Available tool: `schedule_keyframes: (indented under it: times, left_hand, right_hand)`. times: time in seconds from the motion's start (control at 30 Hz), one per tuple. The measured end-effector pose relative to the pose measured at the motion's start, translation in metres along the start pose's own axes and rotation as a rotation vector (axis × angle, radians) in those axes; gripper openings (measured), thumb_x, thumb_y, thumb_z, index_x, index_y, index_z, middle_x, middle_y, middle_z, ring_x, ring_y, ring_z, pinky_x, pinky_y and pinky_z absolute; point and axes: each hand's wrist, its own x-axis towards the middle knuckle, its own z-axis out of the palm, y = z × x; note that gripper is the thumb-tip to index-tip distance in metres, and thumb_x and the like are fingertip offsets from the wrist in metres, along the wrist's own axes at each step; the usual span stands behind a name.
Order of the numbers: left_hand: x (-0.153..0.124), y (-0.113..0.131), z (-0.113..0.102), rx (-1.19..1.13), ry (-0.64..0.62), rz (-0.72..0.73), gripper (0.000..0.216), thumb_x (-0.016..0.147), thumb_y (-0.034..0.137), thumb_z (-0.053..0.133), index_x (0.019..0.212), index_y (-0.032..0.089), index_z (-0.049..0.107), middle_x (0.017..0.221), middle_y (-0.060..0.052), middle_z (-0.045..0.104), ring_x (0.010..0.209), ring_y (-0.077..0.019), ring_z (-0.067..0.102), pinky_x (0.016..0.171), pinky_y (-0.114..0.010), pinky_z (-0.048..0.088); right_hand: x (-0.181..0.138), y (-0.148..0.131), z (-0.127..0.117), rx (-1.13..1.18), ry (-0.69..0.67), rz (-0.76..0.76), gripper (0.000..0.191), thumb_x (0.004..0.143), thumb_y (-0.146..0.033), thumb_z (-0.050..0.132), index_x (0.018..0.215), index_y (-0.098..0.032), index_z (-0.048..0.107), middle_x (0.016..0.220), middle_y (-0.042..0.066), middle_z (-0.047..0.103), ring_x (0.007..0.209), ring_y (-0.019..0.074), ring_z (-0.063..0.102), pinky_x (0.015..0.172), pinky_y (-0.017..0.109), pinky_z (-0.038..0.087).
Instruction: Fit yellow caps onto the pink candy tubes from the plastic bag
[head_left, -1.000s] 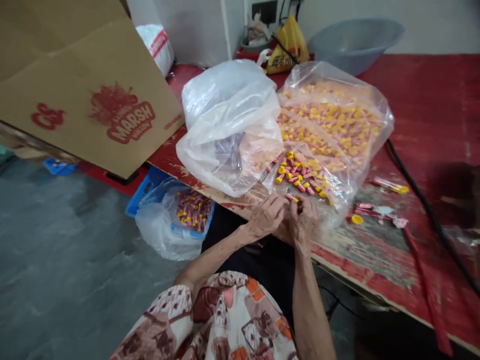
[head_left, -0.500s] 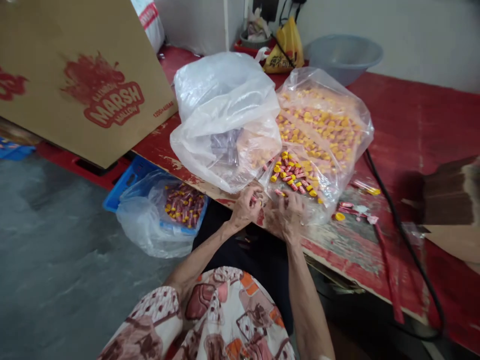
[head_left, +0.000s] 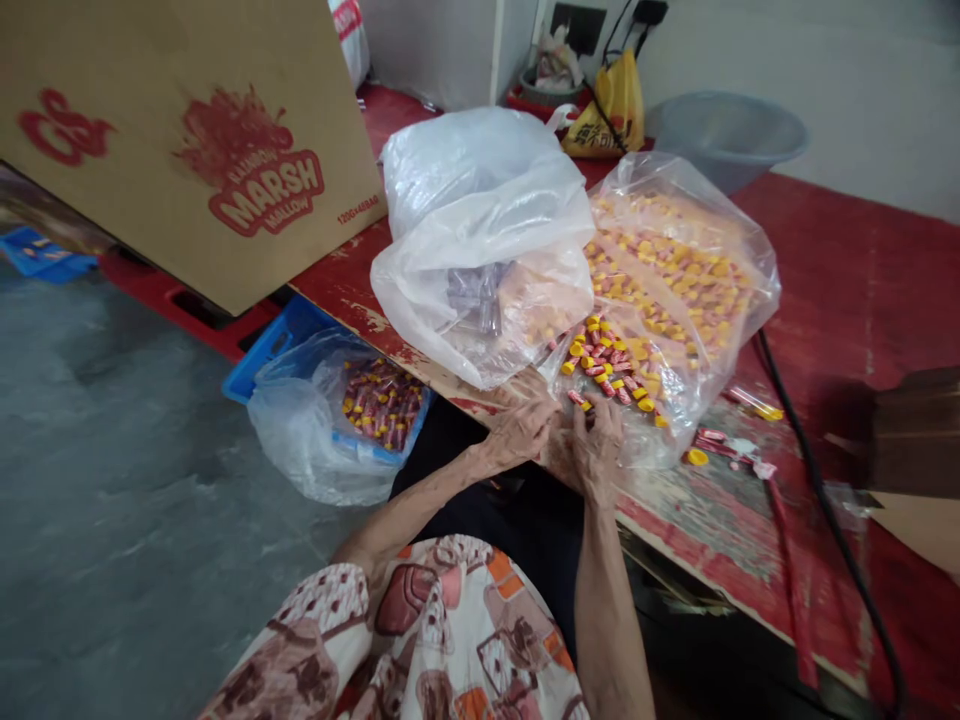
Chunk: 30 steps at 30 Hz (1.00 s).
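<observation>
My left hand (head_left: 519, 432) is over the table's front edge, knuckles up and fingers curled together. Whatever is in them is hidden. Close beside it on the right, my right hand (head_left: 598, 448) has bent fingers at the mouth of a clear plastic bag (head_left: 754, 250). A small red-wrapped tube with a yellow cap (head_left: 577, 400) is right at those fingertips; the grip itself is hard to make out. Several similar capped tubes (head_left: 611, 365) lie loose at the bag's mouth, with many more inside. To the left, a whitish bag (head_left: 450, 215) holds clear empty-looking tubes (head_left: 480, 290).
A large carton (head_left: 187, 130) stands at the left. Below the table edge, a blue crate (head_left: 259, 350) holds a bagged heap of capped tubes (head_left: 382, 405). A black cable (head_left: 806, 440) crosses the right side, near torn wrappers (head_left: 724, 442) and a loose yellow cap (head_left: 696, 457).
The view has shifted, so everything sits further right. My left hand has turned knuckles up, hiding the small reddish piece seen in its fingers before. My right hand stays at the tubes.
</observation>
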Motion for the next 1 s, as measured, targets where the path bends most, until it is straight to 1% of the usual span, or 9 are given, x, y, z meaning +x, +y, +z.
schedule_keyframes:
  times: [0.1, 0.17, 0.27, 0.4, 0.57, 0.73, 1.0]
  left_hand:
    - [-0.0054, 0.0004, -0.0025, -0.031, 0.057, -0.030, 0.038, 0.096, 0.008, 0.051, 0.131, 0.021, 0.059, 0.116, -0.008, 0.071, 0.105, -0.0210, 0.071, 0.098, -0.036, 0.060]
    - [-0.0084, 0.0011, -0.0048, -0.028, 0.081, -0.035, 0.036, 0.096, 0.008, 0.052, 0.129, 0.021, 0.060, 0.114, -0.008, 0.072, 0.103, -0.0204, 0.071, 0.098, -0.036, 0.060]
    - [-0.0103, 0.0008, -0.0065, -0.036, 0.081, -0.032, 0.032, 0.098, 0.010, 0.054, 0.126, 0.022, 0.061, 0.111, -0.007, 0.073, 0.096, -0.0187, 0.072, 0.095, -0.034, 0.061]
    - [-0.0102, -0.0007, -0.0055, -0.041, 0.102, -0.039, 0.028, 0.098, 0.012, 0.056, 0.124, 0.022, 0.061, 0.111, -0.006, 0.072, 0.088, -0.0170, 0.071, 0.088, -0.032, 0.062]
    - [-0.0098, -0.0034, -0.0026, -0.047, 0.125, -0.066, 0.027, 0.099, 0.013, 0.057, 0.124, 0.021, 0.061, 0.108, -0.006, 0.072, 0.086, -0.0165, 0.070, 0.087, -0.031, 0.061]
    - [-0.0100, -0.0067, 0.0002, -0.073, 0.140, -0.121, 0.028, 0.100, 0.019, 0.059, 0.128, 0.021, 0.060, 0.100, -0.004, 0.071, 0.086, -0.0166, 0.070, 0.085, -0.029, 0.061]
    - [-0.0105, -0.0047, 0.0000, -0.084, 0.141, -0.128, 0.027, 0.101, 0.020, 0.057, 0.127, 0.022, 0.060, 0.105, -0.005, 0.072, 0.086, -0.0162, 0.070, 0.086, -0.030, 0.061]
  right_hand:
    - [-0.0007, -0.0030, -0.0007, 0.024, -0.009, 0.023, 0.035, 0.108, -0.040, 0.042, 0.113, -0.022, 0.070, 0.106, 0.010, 0.072, 0.094, 0.0248, 0.062, 0.091, 0.040, 0.049]
    - [-0.0011, -0.0043, -0.0012, 0.047, -0.017, 0.034, 0.035, 0.108, -0.041, 0.041, 0.114, -0.022, 0.070, 0.109, 0.010, 0.071, 0.098, 0.0252, 0.062, 0.092, 0.040, 0.049]
    - [-0.0012, -0.0042, -0.0016, 0.069, -0.023, 0.043, 0.035, 0.108, -0.042, 0.041, 0.114, -0.023, 0.070, 0.113, 0.011, 0.071, 0.102, 0.0255, 0.062, 0.093, 0.040, 0.049]
    - [-0.0006, -0.0033, -0.0017, 0.078, -0.015, 0.030, 0.033, 0.108, -0.040, 0.043, 0.114, -0.023, 0.070, 0.112, 0.010, 0.071, 0.104, 0.0255, 0.062, 0.095, 0.040, 0.049]
    - [-0.0009, -0.0038, -0.0013, 0.058, -0.001, 0.026, 0.033, 0.108, -0.041, 0.042, 0.115, -0.023, 0.070, 0.109, 0.009, 0.072, 0.103, 0.0249, 0.062, 0.096, 0.040, 0.048]
    - [-0.0007, -0.0042, -0.0024, 0.069, -0.013, 0.032, 0.033, 0.108, -0.039, 0.042, 0.116, -0.022, 0.070, 0.113, 0.010, 0.071, 0.106, 0.0255, 0.063, 0.097, 0.041, 0.047]
    - [0.0006, -0.0052, -0.0045, 0.067, -0.019, 0.032, 0.035, 0.108, -0.042, 0.041, 0.114, -0.023, 0.070, 0.110, 0.010, 0.073, 0.100, 0.0246, 0.063, 0.095, 0.040, 0.048]
